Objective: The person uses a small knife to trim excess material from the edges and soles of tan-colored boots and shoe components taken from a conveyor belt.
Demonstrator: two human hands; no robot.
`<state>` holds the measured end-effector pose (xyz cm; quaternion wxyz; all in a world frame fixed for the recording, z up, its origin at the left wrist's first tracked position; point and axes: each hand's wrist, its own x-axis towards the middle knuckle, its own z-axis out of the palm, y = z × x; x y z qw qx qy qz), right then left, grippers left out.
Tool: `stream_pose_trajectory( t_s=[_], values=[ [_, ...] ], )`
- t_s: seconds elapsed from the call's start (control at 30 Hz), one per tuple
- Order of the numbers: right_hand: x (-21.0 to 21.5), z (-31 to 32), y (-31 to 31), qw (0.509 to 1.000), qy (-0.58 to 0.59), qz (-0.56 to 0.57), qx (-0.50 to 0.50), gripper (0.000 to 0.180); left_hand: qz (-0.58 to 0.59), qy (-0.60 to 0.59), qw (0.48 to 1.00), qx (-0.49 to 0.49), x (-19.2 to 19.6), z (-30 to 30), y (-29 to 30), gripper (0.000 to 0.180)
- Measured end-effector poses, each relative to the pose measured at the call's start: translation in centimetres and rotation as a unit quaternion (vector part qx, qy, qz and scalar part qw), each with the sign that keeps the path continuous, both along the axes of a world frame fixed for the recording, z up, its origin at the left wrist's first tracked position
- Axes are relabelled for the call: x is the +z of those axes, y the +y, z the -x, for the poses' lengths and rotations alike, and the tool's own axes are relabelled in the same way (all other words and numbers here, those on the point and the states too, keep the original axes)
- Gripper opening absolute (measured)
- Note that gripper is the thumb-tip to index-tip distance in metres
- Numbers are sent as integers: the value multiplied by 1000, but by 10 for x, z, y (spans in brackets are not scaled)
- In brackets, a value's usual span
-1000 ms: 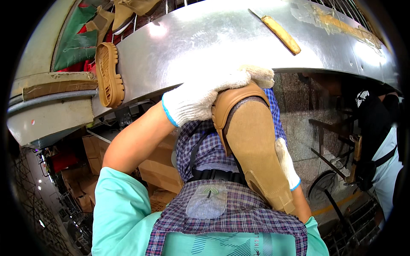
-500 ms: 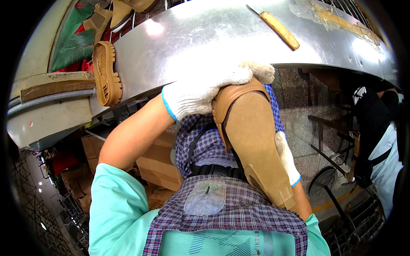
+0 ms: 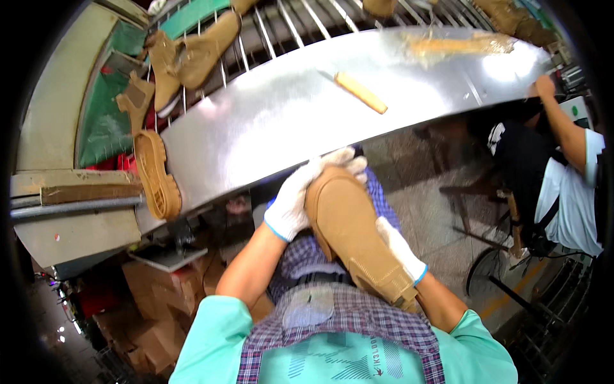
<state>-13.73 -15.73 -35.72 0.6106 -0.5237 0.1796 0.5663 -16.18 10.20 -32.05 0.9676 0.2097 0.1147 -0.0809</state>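
A tan suede ankle boot (image 3: 348, 224) lies slanted over my lap, its rounded end towards the bench and its stitched end close to my apron. My left hand (image 3: 295, 200), in a white knit glove with a blue cuff, wraps round the rounded end, fingers curled over its far edge. Along the boot's right side, my gloved right hand (image 3: 398, 248) grips it from beside and below; part of its fingers is hidden by the boot. A brown edge band runs round the rounded end.
A metal bench (image 3: 268, 115) spans the front, bearing a wooden-handled tool (image 3: 361, 93). At its left end stands a tan lugged sole (image 3: 157, 179). More tan boots (image 3: 208, 51) lie on the rack behind. A co-worker (image 3: 566, 185) sits at right; cardboard boxes (image 3: 160, 288) are at left.
The view has shifted, showing more of the rack. My hands and the boot have moved nearer my body. The brown edge band stood off the rounded end before and now lies closer to it.
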Motion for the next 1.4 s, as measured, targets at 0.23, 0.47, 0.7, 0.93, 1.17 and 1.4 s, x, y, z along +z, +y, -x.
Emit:
stream_pose_trajectory(
  t_s=[0.23,0.47,0.7,0.93,1.17,1.4],
  values=[
    [46,-23,73,921,-357,-61,147,50,-143,-59,988,10,73,-13,81,81],
    [170,-86,114,607,-529,41,592,62,-204,94,974,33,53,18,138,60],
    [115,-207,140,407,-792,268,368,57,-219,87,971,42,40,3,142,64],
    [150,-127,126,798,-544,137,220,47,-310,2,950,42,39,4,155,66],
    [139,-9,113,877,-421,53,224,58,-513,-39,857,-39,63,14,167,91],
    [173,-60,184,798,-500,78,328,60,-471,-52,879,-57,62,1,176,89]
  ],
)
